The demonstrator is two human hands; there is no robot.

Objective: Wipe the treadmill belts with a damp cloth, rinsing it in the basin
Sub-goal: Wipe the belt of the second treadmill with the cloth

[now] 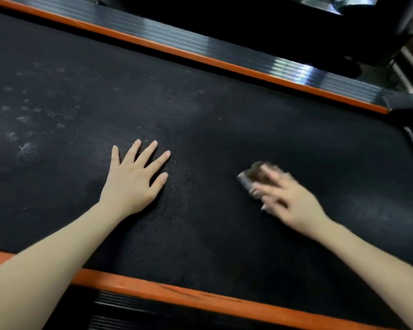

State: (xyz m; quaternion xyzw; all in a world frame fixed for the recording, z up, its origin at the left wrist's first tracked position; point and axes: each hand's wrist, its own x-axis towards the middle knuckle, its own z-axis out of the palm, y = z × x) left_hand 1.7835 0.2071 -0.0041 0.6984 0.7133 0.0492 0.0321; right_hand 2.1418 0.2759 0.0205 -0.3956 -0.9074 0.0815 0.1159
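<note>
**Mid-wipe on the belt, rinse not yet due**

The left hand [134, 184] serves as the marker here. Its grip is spread, palm down and fingers straight, resting flat on the black treadmill belt [224, 103] as a brace. To the right of it and well apart, the right hand [291, 198] lies over a small brownish-grey cloth [253, 175], which sits on the belt under the fingers. That hand and the cloth are smeared with motion blur, so the step in hand is, by my reading, a wiping stroke. The fingers cover the cloth, but I cannot tell whether the grip pinches it or only presses it down.

To the far left of the left hand, pale dusty marks [26, 120] speckle the belt. The patch around the cloth looks darker and more even. The next move probably calls for carrying the strokes leftward toward those marks, which means lifting or sliding the bracing hand out of the way. No basin shows, so a rinse would mean turning away from the belt.

Beyond the left hand runs the far orange rail [200, 57], with a ribbed side step [200, 44] behind it. On the near side runs the near orange rail [177, 294], crossed by both forearms. Between the rails the belt is open and flat, with free room to sweep left and right. The rails stand as the limits for each stroke.
</note>
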